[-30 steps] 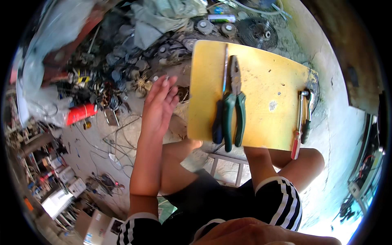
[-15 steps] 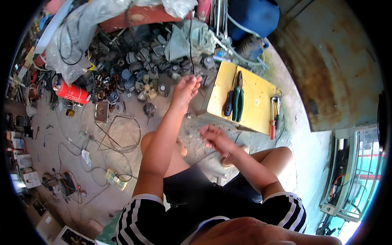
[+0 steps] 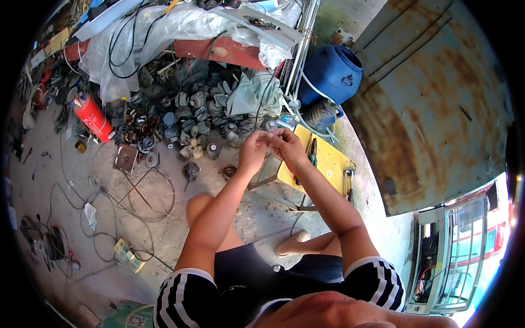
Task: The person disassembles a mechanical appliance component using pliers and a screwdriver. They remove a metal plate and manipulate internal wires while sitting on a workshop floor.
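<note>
My left hand [image 3: 254, 153] and my right hand [image 3: 290, 148] meet at the fingertips in front of me. Both are closed in a pinch, and whatever lies between the fingers is too small to make out. A thin black cable [image 3: 264, 98] hangs down to my left hand; whether I grip its end is hidden. Just beyond my right hand stands a yellow-topped stool [image 3: 331, 161]. On it lie green-handled pliers [image 3: 313, 156], partly covered by my right forearm, and hand tools [image 3: 349, 183] near the right edge.
Greasy motor parts [image 3: 191, 115] are heaped ahead. A red cylinder [image 3: 94, 119] stands to the left, near a metal tray [image 3: 126, 158] and loose wire [image 3: 156, 216]. A blue barrel [image 3: 332, 74] stands behind the stool; a rusty metal sheet [image 3: 432, 109] fills the right.
My right hand has moved up and forward to join my left, and the fingers of both have closed together. The view has shifted, showing more of the far side.
</note>
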`<state>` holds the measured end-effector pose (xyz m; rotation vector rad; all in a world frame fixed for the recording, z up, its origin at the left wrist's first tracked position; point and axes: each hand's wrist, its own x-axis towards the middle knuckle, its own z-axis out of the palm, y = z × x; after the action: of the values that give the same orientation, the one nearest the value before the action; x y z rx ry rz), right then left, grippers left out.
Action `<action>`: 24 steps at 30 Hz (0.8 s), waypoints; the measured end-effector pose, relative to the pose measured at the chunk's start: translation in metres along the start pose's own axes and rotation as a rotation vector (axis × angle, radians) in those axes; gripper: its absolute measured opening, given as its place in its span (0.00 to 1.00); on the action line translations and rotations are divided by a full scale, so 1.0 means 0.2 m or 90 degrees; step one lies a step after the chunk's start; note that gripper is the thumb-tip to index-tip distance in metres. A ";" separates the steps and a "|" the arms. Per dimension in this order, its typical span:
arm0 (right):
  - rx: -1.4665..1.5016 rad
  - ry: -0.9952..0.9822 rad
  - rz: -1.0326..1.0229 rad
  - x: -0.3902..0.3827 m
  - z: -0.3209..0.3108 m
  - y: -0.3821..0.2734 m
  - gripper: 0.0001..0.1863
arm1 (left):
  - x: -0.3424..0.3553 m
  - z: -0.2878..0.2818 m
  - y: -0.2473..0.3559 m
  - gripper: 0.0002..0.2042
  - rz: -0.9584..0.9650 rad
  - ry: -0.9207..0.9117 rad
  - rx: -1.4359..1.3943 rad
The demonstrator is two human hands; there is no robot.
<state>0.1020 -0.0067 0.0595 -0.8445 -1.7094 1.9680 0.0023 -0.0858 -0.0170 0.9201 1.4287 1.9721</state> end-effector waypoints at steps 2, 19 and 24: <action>-0.013 0.010 -0.013 0.03 -0.02 0.03 0.12 | -0.01 -0.01 0.10 0.07 -0.017 -0.006 0.080; -0.427 -0.026 -0.326 0.70 0.28 -1.27 0.18 | 0.14 -0.02 0.02 0.09 -0.312 0.149 -0.349; -0.899 -0.057 -0.237 1.19 0.41 -1.40 0.19 | 0.17 0.07 0.02 0.11 -0.249 0.030 -0.263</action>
<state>-0.1527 0.1355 0.2969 -0.6722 -2.9510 0.3285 -0.0080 -0.0538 -0.0024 0.3795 1.0625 1.8886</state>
